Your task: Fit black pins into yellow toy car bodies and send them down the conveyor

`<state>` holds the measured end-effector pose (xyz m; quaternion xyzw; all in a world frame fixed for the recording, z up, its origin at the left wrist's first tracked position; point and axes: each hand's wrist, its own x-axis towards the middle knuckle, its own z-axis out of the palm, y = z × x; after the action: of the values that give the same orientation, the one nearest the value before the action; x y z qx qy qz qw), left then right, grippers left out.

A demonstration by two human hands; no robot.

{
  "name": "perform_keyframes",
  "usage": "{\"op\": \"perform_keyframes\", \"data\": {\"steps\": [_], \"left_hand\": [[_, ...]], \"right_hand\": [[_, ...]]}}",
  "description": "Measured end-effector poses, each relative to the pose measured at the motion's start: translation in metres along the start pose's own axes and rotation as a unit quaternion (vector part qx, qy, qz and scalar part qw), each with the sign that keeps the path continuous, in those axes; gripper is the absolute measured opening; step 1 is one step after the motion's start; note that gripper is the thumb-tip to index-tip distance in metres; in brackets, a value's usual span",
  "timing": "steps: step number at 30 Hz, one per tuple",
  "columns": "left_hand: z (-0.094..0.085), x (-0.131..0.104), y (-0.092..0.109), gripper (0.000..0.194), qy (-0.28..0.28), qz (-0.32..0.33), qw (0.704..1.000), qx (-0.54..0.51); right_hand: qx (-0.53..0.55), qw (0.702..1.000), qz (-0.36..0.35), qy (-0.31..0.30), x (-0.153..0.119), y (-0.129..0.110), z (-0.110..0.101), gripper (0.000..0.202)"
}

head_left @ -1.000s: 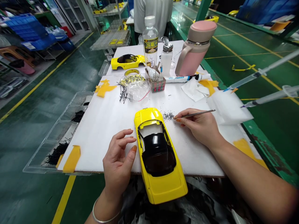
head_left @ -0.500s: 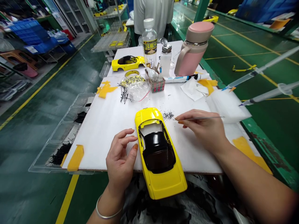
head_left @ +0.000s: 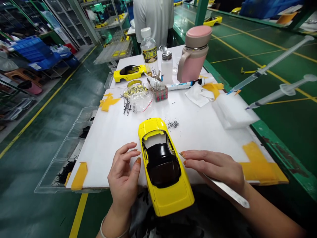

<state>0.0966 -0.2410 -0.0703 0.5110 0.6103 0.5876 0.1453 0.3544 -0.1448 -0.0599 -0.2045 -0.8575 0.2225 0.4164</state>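
A yellow model car body point(head_left: 170, 200) with a black roof lies at the board's near edge, its lower end reaching over that edge. To its left is my left hand point(head_left: 123, 177), fingers curved and apart, holding nothing; whether it touches the car's side I cannot tell. My right hand point(head_left: 215, 167) grips metal tweezers point(head_left: 229, 191) just to the right of the car. Their tip is near the car's right side, and whether a part sits in it is too small to see. Beyond the car a pile of tiny black bits point(head_left: 173, 124) is scattered on the white board point(head_left: 109, 132).
Further back stand a pink mug point(head_left: 194, 62), a clear bottle point(head_left: 150, 54), a small dispenser point(head_left: 167, 67) and another yellow car body point(head_left: 130, 73). Two syringes point(head_left: 267, 71) rest on white foam point(head_left: 232, 110) at right. A clear tray point(head_left: 55, 158) holds black pieces at left.
My right hand has moved from beside the black bits toward me, to the car's right side, turning the tweezers. My left hand stays beside the car. The view has shifted slightly.
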Motion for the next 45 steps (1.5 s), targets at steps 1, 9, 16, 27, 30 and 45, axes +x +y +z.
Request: {"op": "perform_keyframes", "data": {"steps": [1, 9, 16, 27, 30, 45], "left_hand": [[0.000, 0.000, 0.000, 0.016, 0.004, 0.000, 1.000, 0.001], [0.001, 0.000, 0.001, 0.014, 0.004, 0.003, 1.000, 0.023], [0.001, 0.000, 0.001, 0.017, 0.003, 0.009, 1.000, 0.010], [0.000, 0.000, -0.002, 0.020, -0.001, 0.022, 1.000, -0.004], [0.000, 0.000, -0.003, 0.021, 0.000, 0.026, 1.000, -0.007], [0.001, 0.000, -0.002, 0.020, 0.001, 0.027, 1.000, -0.006]], "right_hand": [[-0.002, 1.000, -0.004, -0.004, 0.000, 0.000, 0.000, 0.042], [-0.004, 0.999, -0.027, -0.020, -0.003, 0.002, 0.002, 0.042], [0.000, 0.998, -0.054, -0.022, -0.003, 0.001, 0.003, 0.042], [-0.018, 1.000, -0.013, 0.021, 0.003, -0.004, -0.002, 0.034], [0.003, 1.000, 0.013, 0.025, 0.008, -0.007, -0.005, 0.033], [0.018, 1.000, -0.006, 0.002, 0.011, -0.005, 0.000, 0.029]]}}
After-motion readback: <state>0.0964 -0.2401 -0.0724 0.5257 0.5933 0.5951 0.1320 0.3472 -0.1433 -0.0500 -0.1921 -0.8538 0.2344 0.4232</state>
